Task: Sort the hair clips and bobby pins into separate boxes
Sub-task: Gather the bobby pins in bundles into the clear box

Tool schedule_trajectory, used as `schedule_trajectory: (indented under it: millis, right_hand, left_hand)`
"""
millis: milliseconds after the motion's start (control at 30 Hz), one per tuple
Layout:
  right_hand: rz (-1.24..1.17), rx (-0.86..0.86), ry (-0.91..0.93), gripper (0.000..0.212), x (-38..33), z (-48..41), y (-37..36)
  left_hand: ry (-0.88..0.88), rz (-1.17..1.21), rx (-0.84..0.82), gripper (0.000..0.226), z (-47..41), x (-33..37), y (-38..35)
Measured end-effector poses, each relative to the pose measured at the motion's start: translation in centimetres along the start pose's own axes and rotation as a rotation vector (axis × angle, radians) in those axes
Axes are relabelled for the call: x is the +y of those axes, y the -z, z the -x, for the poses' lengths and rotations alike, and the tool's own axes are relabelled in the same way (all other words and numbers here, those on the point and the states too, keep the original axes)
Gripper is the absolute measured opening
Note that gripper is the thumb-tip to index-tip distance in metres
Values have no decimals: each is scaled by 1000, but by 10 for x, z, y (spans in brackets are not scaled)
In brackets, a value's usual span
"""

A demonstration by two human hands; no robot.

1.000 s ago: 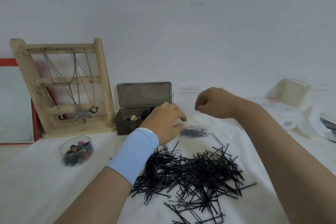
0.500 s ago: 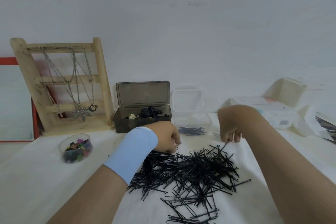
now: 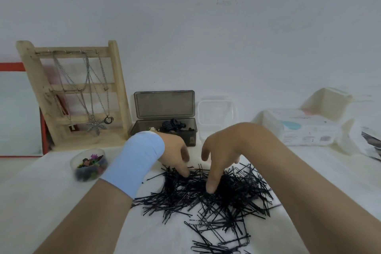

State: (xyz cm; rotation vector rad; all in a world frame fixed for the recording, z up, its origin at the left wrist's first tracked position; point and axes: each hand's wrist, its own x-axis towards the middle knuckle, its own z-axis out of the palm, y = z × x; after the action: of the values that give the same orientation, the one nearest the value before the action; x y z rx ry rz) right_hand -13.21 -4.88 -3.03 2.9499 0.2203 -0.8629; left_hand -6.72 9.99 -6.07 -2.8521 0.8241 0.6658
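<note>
A loose heap of black bobby pins (image 3: pixel 218 202) lies on the white cloth in front of me. My left hand (image 3: pixel 175 154), with a light blue band on its wrist, reaches down so its fingertips touch the heap's far left edge. My right hand (image 3: pixel 224 150) hovers over the heap's middle with fingers spread, and one fingertip presses into the pins. A grey box (image 3: pixel 185 130) with its lid up holds black hair clips behind my left hand. Beside it a clear box (image 3: pixel 216 109) is partly hidden by my right hand.
A round clear tub (image 3: pixel 88 165) of coloured clips sits at the left. A wooden jewellery stand (image 3: pixel 76 93) with necklaces leans on the wall behind it. A pack of wipes (image 3: pixel 305 128) and a white container (image 3: pixel 327 101) lie at the right.
Both hands came back from the boxes and dropped onto the pin heap. My right hand moved left and down from the clear box and spread its fingers over the pins.
</note>
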Motion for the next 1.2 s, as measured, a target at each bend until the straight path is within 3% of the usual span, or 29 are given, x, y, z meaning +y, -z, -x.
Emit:
schedule_trajectory:
  millis: [67, 133, 267, 467, 633, 800, 933, 1067, 1200]
  right_hand:
    - [87, -58, 6, 96, -11, -1, -4]
    - [170, -56, -5, 92, -17, -4, -9]
    - [151, 7, 0, 52, -16, -8, -11]
    - [124, 29, 50, 72, -19, -7, -15]
    - [117, 74, 133, 39, -15, -8, -15]
    - [-65, 118, 225, 25, 6, -9, -7]
    - [-456, 147, 362, 19, 22, -22, -10]
    - [-820, 80, 489, 9, 25, -36, -20]
    - [-901, 63, 558, 11, 20, -47, -26]
  left_hand:
    - [3, 20, -16, 63, -2, -1, -1]
    - [-32, 26, -29, 57, -1, -1, -1]
    - [-71, 69, -78, 55, 5, -2, 1]
    - [-68, 55, -86, 49, 7, -4, 2]
    - [-54, 122, -62, 47, 11, -12, 5]
    - [-106, 292, 0, 33, 22, -24, 12]
    - [-164, 528, -5, 36, 26, -25, 16]
    - [-194, 585, 81, 23, 24, -27, 17]
    - [-175, 566, 214, 10, 20, -33, 17]
